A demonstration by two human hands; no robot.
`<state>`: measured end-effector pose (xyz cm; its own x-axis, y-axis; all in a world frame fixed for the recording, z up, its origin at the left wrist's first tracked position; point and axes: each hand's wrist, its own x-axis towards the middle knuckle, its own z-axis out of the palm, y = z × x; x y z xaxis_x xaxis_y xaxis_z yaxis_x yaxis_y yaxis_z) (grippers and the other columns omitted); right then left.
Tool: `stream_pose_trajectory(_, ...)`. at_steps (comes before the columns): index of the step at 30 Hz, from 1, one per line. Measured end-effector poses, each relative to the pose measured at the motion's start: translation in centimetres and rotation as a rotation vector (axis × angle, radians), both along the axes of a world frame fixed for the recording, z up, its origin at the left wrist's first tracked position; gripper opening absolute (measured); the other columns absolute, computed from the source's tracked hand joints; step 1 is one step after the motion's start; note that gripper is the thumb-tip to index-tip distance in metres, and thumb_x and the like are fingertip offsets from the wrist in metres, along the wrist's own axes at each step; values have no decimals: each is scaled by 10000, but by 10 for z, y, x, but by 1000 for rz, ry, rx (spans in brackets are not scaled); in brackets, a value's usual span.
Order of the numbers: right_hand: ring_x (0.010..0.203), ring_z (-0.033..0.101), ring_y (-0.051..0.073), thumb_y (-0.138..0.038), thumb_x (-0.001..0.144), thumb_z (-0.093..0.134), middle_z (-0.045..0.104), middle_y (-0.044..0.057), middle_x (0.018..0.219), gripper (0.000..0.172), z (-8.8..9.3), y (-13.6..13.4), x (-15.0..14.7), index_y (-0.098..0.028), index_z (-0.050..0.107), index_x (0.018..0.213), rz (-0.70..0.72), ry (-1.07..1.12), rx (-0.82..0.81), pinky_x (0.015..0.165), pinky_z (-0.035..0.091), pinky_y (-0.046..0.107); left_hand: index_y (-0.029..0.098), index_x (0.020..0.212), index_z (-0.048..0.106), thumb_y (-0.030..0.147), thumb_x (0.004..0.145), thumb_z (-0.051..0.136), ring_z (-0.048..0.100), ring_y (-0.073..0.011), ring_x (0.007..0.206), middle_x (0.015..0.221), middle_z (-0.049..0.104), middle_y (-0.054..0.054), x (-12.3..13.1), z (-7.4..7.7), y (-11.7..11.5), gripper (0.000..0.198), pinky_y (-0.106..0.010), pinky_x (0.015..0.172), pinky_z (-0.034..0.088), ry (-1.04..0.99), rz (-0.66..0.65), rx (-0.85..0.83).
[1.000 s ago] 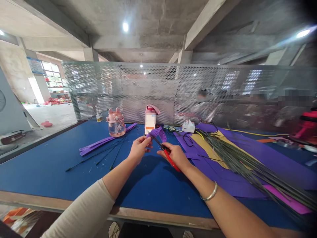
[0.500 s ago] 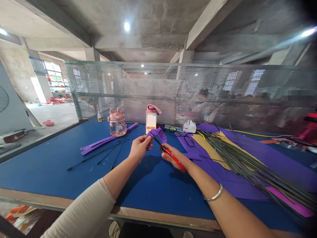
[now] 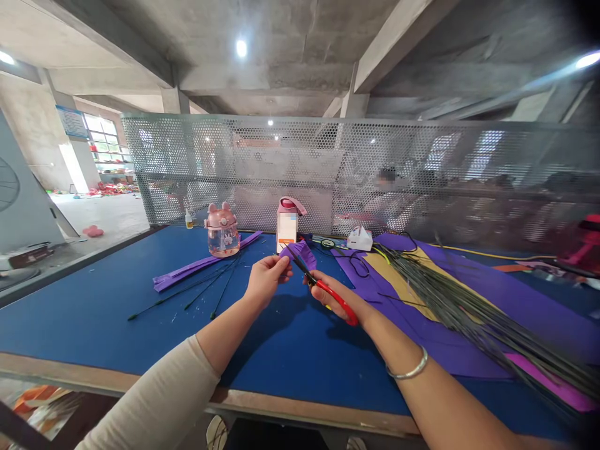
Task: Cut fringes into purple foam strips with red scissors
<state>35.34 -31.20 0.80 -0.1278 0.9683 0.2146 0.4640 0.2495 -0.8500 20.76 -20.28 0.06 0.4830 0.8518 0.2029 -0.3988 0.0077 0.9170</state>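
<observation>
Pinched in my left hand (image 3: pixel 266 278) is a strip of purple crepe paper (image 3: pixel 302 252), raised above the blue table. My right hand (image 3: pixel 330 294) is closed round red-handled scissors (image 3: pixel 338 301). Their dark blades lie along the purple strip, close to my left fingertips; whether they cut into it I cannot tell. Left of my hands lie several dark green stems (image 3: pixel 197 292) with small bud-like tips. Behind those is a folded length of purple paper (image 3: pixel 187 270). A phone with a lit screen (image 3: pixel 287 228) stands upright just beyond my hands.
A pink-lidded clear bottle (image 3: pixel 224 234) and a pink bottle (image 3: pixel 291 205) stand at the back. To the right, a bundle of green stems (image 3: pixel 450 303) lies over purple sheets (image 3: pixel 398 350) and yellow paper. A white tissue pack (image 3: pixel 359 238) sits near the perforated metal screen (image 3: pixel 290 165).
The scissors' red handles have swung slightly right and spread, with my right hand shifting the same way. The purple strip's loop now looks flatter and fanned. My left hand has barely moved.
</observation>
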Motion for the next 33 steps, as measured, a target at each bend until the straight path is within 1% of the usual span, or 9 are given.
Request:
stream_pose_trajectory(6,537,306,82,-701,743,467,368,-31,706,584,1,-1,-2,-167,432,978,10,-16,13,462,278,204,120,701,605,404,613,726,584,-87,541,630,619,-18,-1,1,-2,321,-193,503,449,14,-27,12)
stream_pose_trajectory(9,525,311,81,-696,747,467,369,-33,685,569,1,-1,-4,-165,445,950,4,-16,29,454,285,203,120,697,605,407,617,722,582,-89,539,623,616,-17,-2,2,-3,320,-195,501,444,19,-32,29)
stream_pose_trajectory(12,516,314,81,-678,774,445,363,-35,668,521,-2,2,-6,-167,456,878,-47,-27,70,449,292,202,121,699,611,411,611,724,581,-93,533,619,621,-19,-2,3,-3,323,-207,509,447,31,-28,36)
stream_pose_trajectory(15,509,323,82,-642,801,444,364,-36,643,486,-6,5,-8,-160,484,850,-121,-57,107,444,295,200,123,691,611,417,609,723,581,-93,528,617,624,-19,-3,3,-2,325,-216,521,452,28,-29,34)
stream_pose_trajectory(20,512,304,86,-609,799,476,366,-37,612,469,-4,5,-10,-143,530,805,-167,-93,158,455,276,205,122,678,603,407,618,721,576,-84,514,611,622,-16,-4,5,-2,314,-209,519,451,10,-41,25)
stream_pose_trajectory(27,559,349,106,-544,792,532,415,-23,629,410,-5,6,-10,-136,565,804,-205,-129,188,504,311,211,116,682,601,398,618,726,575,-81,514,606,614,-17,-3,4,-1,315,-198,509,445,1,-40,10)
stream_pose_trajectory(33,589,389,117,-519,788,534,476,3,664,405,-5,8,-7,-119,583,831,-257,-171,187,524,345,217,127,739,605,424,622,717,597,-106,587,679,621,-34,-5,3,-2,339,-202,510,452,1,-111,-40)
